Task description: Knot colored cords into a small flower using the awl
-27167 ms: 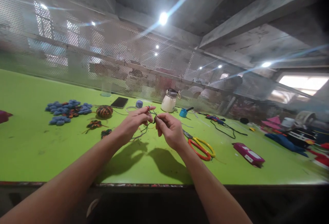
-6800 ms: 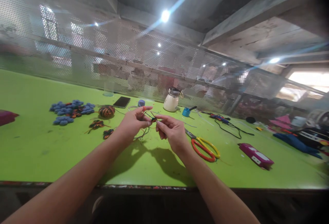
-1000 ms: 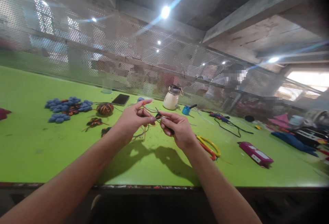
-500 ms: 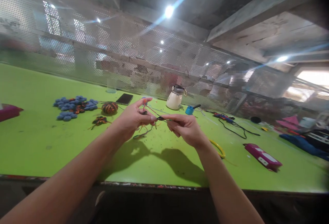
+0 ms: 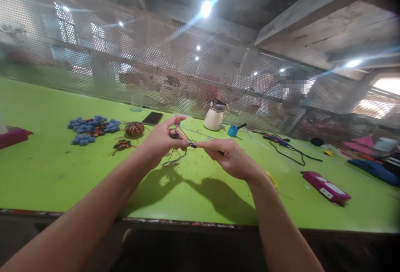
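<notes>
My left hand (image 5: pixel 167 140) has its index finger raised with orange multicoloured yarn (image 5: pixel 181 129) running over it. Its thumb and a finger pinch a small dark piece of crochet work (image 5: pixel 191 144). My right hand (image 5: pixel 227 154) is closed around a thin crochet hook, mostly hidden, with a dark part (image 5: pixel 222 153) showing between the fingers. The right index fingertip meets the dark work at the left thumb. Loose yarn ends (image 5: pixel 173 163) hang below the left hand. Left of it lie a striped yarn ball (image 5: pixel 134 129) and an orange-black crocheted flower (image 5: pixel 122 145).
Blue crocheted flowers (image 5: pixel 93 125) lie on the green table (image 5: pixel 78 176) at left. Farther back are a phone (image 5: pixel 153 118), a cream jug (image 5: pixel 214 116) and a blue pot (image 5: pixel 233 131). At right are a yellow ring (image 5: pixel 272 179), a magenta power strip (image 5: pixel 326 188) and black cord (image 5: pixel 292 152).
My right hand has tilted and moved slightly, its index fingertip now closer to the left thumb. The dark work shows less between the hands. The view has shifted a little.
</notes>
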The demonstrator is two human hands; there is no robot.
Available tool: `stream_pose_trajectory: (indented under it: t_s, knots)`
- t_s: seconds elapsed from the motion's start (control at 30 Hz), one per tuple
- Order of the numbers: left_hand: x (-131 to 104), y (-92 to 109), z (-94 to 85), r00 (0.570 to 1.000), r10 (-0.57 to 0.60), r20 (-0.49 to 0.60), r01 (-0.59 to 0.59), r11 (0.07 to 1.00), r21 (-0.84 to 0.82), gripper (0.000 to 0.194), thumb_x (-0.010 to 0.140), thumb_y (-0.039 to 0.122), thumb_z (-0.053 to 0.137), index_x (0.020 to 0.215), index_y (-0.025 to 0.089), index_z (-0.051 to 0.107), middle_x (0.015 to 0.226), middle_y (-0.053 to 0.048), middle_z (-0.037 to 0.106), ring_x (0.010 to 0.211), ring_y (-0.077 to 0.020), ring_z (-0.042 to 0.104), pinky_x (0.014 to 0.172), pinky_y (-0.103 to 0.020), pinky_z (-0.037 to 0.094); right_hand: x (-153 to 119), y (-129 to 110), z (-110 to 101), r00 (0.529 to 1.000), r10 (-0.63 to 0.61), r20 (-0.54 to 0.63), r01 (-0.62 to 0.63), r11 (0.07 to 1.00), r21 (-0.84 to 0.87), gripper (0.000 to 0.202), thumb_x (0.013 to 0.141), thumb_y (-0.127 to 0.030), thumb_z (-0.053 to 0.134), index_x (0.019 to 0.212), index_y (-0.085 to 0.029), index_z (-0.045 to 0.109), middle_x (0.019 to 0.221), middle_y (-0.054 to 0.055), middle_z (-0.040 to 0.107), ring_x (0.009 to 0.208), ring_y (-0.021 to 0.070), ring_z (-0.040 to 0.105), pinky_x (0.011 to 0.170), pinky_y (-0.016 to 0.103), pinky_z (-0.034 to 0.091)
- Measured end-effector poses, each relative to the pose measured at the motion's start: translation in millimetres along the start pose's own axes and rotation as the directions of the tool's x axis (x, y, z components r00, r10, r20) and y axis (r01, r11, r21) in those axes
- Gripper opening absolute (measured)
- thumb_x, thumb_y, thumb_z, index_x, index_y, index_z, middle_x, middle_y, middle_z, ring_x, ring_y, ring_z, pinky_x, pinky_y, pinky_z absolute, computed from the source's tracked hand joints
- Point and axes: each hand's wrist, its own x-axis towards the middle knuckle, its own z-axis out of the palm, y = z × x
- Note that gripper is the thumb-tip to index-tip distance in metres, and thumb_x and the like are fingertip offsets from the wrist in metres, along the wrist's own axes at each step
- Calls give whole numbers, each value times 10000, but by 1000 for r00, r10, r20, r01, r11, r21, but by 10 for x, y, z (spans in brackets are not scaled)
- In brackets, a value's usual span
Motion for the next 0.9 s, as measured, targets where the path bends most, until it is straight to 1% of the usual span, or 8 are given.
stream_pose_trajectory:
  t_s: [0.1, 0.27, 0.43, 0.53, 0.6, 0.73, 0.8, 0.9]
  knots:
    - [-6, 12, 18, 1000, 27, -8, -27, 998, 58, 774, 602, 74, 683, 1321, 103, 399, 591, 26, 596, 566, -126, 560, 557, -246, 427, 1, -8, 12, 1000, -4, 4, 4, 999, -35, 413, 843, -86, 437, 1187, -222, 622, 915, 55, 706, 763, 148, 583, 715, 267, 426]
    - [-19, 29, 37, 995, 103, -5, -99, 972, 214, 744, 622, 86, 658, 1320, 118, 404, 598, 37, 574, 556, -118, 538, 542, -238, 428, 10, -42, 46, 999, 39, -3, -39, 999, -27, 410, 841, -80, 436, 1169, -228, 630, 950, 51, 702, 771, 140, 580, 696, 254, 417]
    - [-33, 32, 40, 992, 130, 4, -126, 953, 276, 717, 651, 112, 648, 1325, 140, 407, 622, 37, 567, 551, -106, 517, 545, -236, 424, 14, -40, 59, 998, 67, 0, -67, 998, -3, 449, 802, -40, 428, 1161, -211, 637, 663, -6, 617, 609, 109, 477, 596, 225, 362]
    - [-37, 32, 35, 992, 128, 17, -127, 955, 267, 704, 659, 121, 646, 1322, 146, 414, 627, 33, 570, 547, -105, 512, 551, -238, 420, 13, -32, 58, 998, 64, 4, -64, 998, 3, 477, 784, -23, 424, 1167, -214, 635, 601, -25, 555, 564, 101, 416, 565, 222, 331]
    - [-35, 27, 28, 992, 126, 22, -127, 958, 256, 698, 653, 126, 656, 1312, 153, 428, 621, 32, 573, 544, -107, 513, 549, -238, 414, 12, -32, 57, 998, 70, 2, -70, 997, 9, 480, 785, -26, 426, 1170, -222, 635, 634, -16, 585, 566, 103, 423, 562, 225, 331]
    - [-25, 4, 17, 991, 129, 26, -131, 962, 241, 697, 637, 132, 675, 1295, 158, 448, 620, 26, 586, 547, -116, 523, 547, -239, 407, 14, -42, 59, 996, 92, 5, -92, 995, 27, 452, 790, -47, 456, 1156, -232, 647, 830, 33, 693, 677, 134, 542, 635, 253, 390]
    - [-22, -11, 17, 990, 136, 30, -139, 955, 261, 693, 647, 131, 665, 1302, 151, 438, 628, 20, 590, 557, -120, 531, 558, -245, 414, 17, -49, 60, 995, 99, 11, -99, 995, 19, 438, 800, -60, 463, 1156, -237, 646, 918, 51, 709, 742, 152, 580, 674, 268, 411]
    - [-20, -28, 21, 986, 159, 40, -164, 939, 302, 685, 661, 128, 646, 1311, 139, 428, 644, 13, 592, 586, -126, 543, 582, -254, 427, 20, -55, 65, 995, 101, 12, -101, 995, -28, 426, 814, -73, 457, 1159, -238, 643, 945, 64, 714, 767, 162, 594, 683, 275, 417]
